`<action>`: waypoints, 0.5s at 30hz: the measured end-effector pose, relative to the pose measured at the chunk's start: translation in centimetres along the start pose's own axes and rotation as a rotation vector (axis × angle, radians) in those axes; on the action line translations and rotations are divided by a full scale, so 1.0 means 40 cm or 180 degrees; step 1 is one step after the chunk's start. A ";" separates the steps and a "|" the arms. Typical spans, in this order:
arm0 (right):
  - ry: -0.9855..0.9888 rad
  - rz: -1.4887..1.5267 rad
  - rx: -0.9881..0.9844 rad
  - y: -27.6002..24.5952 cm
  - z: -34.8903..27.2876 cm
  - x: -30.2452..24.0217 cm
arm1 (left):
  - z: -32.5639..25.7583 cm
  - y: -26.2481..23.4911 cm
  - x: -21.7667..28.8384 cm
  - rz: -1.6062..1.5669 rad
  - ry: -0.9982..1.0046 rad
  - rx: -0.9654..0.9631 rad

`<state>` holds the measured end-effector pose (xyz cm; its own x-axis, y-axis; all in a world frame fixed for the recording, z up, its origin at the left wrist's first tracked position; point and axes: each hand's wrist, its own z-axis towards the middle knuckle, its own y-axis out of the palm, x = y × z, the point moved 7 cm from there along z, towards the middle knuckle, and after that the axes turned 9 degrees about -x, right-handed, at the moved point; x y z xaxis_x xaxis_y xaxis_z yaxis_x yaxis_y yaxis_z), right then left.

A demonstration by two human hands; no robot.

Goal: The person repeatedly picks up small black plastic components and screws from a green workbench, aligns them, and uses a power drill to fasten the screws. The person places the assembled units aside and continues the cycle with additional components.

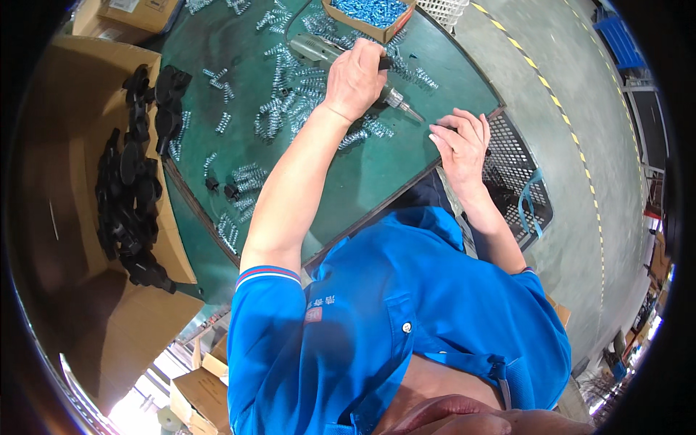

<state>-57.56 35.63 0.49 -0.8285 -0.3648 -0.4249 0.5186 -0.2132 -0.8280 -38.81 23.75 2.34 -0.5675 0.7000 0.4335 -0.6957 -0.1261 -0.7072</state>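
Observation:
My left hand [355, 81] is wrapped round the grip of a grey-green electric screwdriver [313, 48], whose bit [413, 112] points right and toward me. Just beyond that tip, at the table's right edge, my right hand [464, 143] has thumb and fingers pinched together at a small dark thing [435, 129], too little of it showing to name. A short gap lies between the bit and those fingers. Many loose metal coil springs [279, 109] are scattered on the green table [355, 181] around and beneath my left arm.
A shallow carton [391, 33] of blue screws stands at the far edge. On the left, a large cardboard box [174, 246] holds black plastic parts [130, 196]. Two small black pieces [231, 191] lie among springs nearby. A dark perforated crate [511, 163] sits beside the table's right edge.

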 end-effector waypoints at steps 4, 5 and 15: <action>0.0203 0.0092 0.0057 0.013 0.007 0.008 | -0.002 0.004 -0.014 -0.0129 -0.0175 0.0249; 0.0241 0.0100 0.0058 0.016 0.008 0.007 | -0.004 0.001 -0.015 -0.0159 -0.0237 0.0332; 0.0456 0.0432 0.0127 0.039 0.034 0.029 | -0.001 -0.004 -0.029 -0.0410 -0.0468 0.0570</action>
<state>-57.43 33.63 -0.80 -0.7704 -0.2605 -0.5818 0.6333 -0.2075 -0.7456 -38.04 22.99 1.93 -0.5180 0.6103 0.5994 -0.8258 -0.1740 -0.5364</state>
